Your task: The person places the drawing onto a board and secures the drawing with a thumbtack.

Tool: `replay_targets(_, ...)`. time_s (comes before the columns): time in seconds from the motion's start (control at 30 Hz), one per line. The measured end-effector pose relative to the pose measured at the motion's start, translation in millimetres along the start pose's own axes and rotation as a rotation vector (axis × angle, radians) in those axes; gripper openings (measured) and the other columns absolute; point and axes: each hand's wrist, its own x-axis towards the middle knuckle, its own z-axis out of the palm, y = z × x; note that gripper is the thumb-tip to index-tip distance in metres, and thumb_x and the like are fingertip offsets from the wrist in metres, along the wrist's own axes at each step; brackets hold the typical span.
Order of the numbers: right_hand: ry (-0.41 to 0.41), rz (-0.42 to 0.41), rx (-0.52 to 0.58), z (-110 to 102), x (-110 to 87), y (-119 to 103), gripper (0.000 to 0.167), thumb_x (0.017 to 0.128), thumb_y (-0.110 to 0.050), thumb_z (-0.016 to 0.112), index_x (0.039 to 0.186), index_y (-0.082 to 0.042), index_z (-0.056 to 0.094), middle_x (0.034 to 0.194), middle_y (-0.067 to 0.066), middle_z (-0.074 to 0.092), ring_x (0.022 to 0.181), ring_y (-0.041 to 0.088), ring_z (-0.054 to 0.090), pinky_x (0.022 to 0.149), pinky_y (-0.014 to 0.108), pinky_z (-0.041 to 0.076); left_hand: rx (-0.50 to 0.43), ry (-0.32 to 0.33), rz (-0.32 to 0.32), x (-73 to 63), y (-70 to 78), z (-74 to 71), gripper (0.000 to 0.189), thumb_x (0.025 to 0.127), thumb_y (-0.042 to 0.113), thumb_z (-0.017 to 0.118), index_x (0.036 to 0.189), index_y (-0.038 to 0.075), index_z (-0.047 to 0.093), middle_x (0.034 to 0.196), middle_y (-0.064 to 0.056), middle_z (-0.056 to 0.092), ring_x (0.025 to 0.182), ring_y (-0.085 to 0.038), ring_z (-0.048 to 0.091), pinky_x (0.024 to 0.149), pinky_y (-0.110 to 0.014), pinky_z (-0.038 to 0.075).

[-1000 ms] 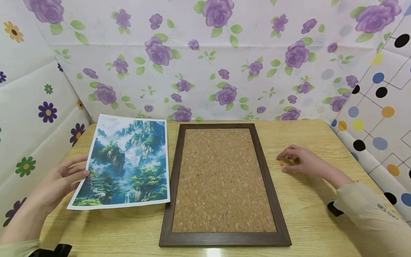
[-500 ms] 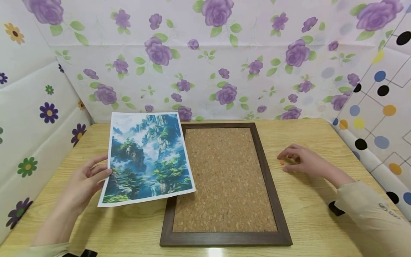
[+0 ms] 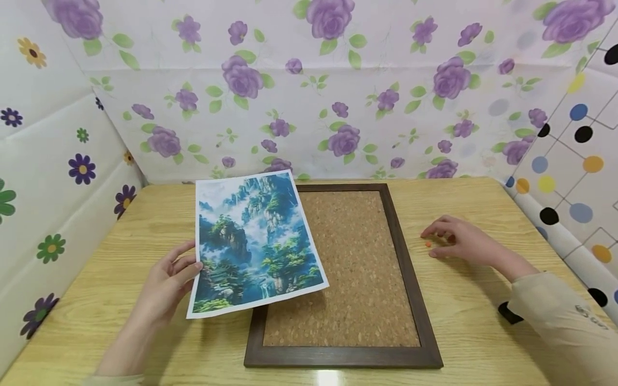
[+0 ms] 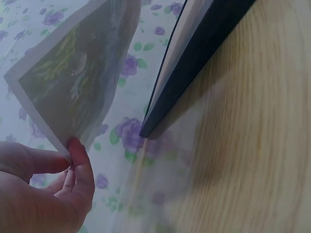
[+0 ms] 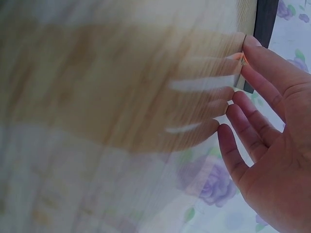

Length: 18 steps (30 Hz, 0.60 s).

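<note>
My left hand [image 3: 166, 284] pinches a landscape print [image 3: 256, 246] with mountains and mist at its left edge. The sheet is raised and slanted, its right part overlapping a dark-framed cork board [image 3: 357, 300] that lies on the table. In the left wrist view the thumb and fingertips grip the paper's white border [image 4: 46, 133]. Right of the board, my right hand [image 3: 458, 241] rests its fingertips on the table. A tiny orange piece [image 3: 428, 244] lies between its spread thumb and index finger, with gaps either side.
The wooden table [image 3: 130, 241] reaches back to a wall covering [image 3: 314, 107] with purple roses. Patterned panels close off both sides: flowers on the left panel [image 3: 58, 177], coloured dots on the right panel [image 3: 565, 187]. A black strap part [image 3: 509, 312] shows under the right sleeve.
My left hand has carried the print rightward, from beside the board to over its left part, and the sheet has turned slightly. The right hand stays in place by the orange piece.
</note>
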Motion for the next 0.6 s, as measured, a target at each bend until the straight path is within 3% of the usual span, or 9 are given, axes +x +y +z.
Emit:
replay_targets(0.47, -0.008, -0.019, -0.001, -4, -1.4, -3, 0.035, 0.087, -0.034, 0.075, 0.120, -0.024, 0.068, 0.121, 0.004, 0.059, 0.100, 0.017, 0.056, 0.080, 0.029, 0.052, 0.055, -0.003, 0.013, 3.5, 5.5, 53.5, 0.056, 0.101, 0.010, 0.053, 0.154, 0.019, 0.034, 0.099, 0.017, 0.063, 0.090, -0.003, 0.058, 0.078, -0.020, 0.053)
replay_targets(0.6, -0.009, -0.031, -0.016, -4, 0.2, -3, 0.035, 0.086, -0.034, 0.076, 0.119, -0.024, 0.068, 0.120, 0.004, 0.059, 0.100, 0.016, 0.056, 0.078, 0.028, 0.051, 0.033, -0.002, 0.006, 4.8, 3.6, 67.6, 0.057, 0.100, 0.007, 0.053, 0.153, 0.020, 0.036, 0.100, 0.014, 0.063, 0.089, -0.005, 0.058, 0.076, -0.021, 0.053)
